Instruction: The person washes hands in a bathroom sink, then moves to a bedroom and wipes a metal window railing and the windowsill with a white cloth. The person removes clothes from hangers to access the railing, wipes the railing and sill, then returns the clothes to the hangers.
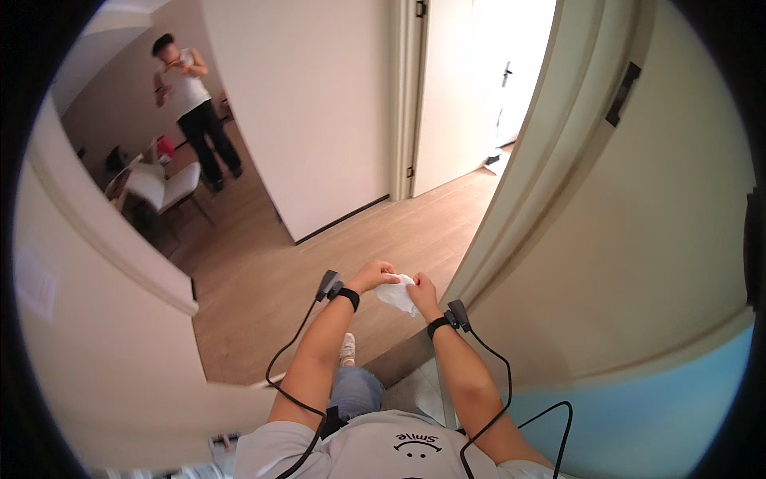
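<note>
A small white tissue (pixel 392 295), thin and crumpled, is stretched between my two hands in front of me. My left hand (pixel 375 274) pinches its upper left edge with thumb and fingers. My right hand (pixel 423 292) is closed on its right side, and a loose corner hangs below. Both arms reach forward over the wooden floor. Black wrist straps with small dark devices and cables sit on both wrists.
A doorway surrounds me, with a door (pixel 638 215) on the right and a wall (pixel 104 263) on the left. Another wall (pixel 311 104) stands ahead, beside an open white door (pixel 455 96). Far left, a person (pixel 187 92) stands near a chair (pixel 171 188).
</note>
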{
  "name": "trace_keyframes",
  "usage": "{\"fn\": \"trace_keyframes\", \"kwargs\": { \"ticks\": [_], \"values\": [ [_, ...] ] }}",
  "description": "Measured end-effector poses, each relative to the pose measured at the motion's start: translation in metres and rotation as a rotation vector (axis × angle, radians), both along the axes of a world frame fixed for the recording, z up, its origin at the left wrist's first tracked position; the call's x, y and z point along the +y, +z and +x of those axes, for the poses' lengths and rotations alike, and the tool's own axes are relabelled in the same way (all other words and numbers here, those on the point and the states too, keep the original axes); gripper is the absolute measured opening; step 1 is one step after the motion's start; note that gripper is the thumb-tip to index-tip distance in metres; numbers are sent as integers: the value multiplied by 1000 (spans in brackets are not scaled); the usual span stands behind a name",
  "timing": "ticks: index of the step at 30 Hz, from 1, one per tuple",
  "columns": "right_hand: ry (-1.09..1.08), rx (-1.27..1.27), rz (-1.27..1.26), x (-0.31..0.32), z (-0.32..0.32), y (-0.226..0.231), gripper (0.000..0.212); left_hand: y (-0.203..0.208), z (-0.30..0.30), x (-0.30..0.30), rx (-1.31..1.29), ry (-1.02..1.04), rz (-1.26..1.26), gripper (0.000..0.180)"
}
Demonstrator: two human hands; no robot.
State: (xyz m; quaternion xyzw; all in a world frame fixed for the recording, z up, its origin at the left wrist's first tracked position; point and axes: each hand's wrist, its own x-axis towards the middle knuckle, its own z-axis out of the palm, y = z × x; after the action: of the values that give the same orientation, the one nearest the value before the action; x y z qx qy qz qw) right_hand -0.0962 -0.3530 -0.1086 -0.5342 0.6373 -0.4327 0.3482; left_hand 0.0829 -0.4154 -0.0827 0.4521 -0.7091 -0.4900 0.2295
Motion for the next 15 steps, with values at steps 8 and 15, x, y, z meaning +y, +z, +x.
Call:
{"fn": "trace_keyframes", "kwargs": {
  "ticks": [8, 15],
  "values": [
    [-207, 201, -92, -175, 36, 34, 40, 30, 24, -223, -24, -98, -97, 30],
    [-551, 182, -406, -307, -20, 67, 27, 67, -44, -381, 226, -387, 72, 36]
  ]
}}
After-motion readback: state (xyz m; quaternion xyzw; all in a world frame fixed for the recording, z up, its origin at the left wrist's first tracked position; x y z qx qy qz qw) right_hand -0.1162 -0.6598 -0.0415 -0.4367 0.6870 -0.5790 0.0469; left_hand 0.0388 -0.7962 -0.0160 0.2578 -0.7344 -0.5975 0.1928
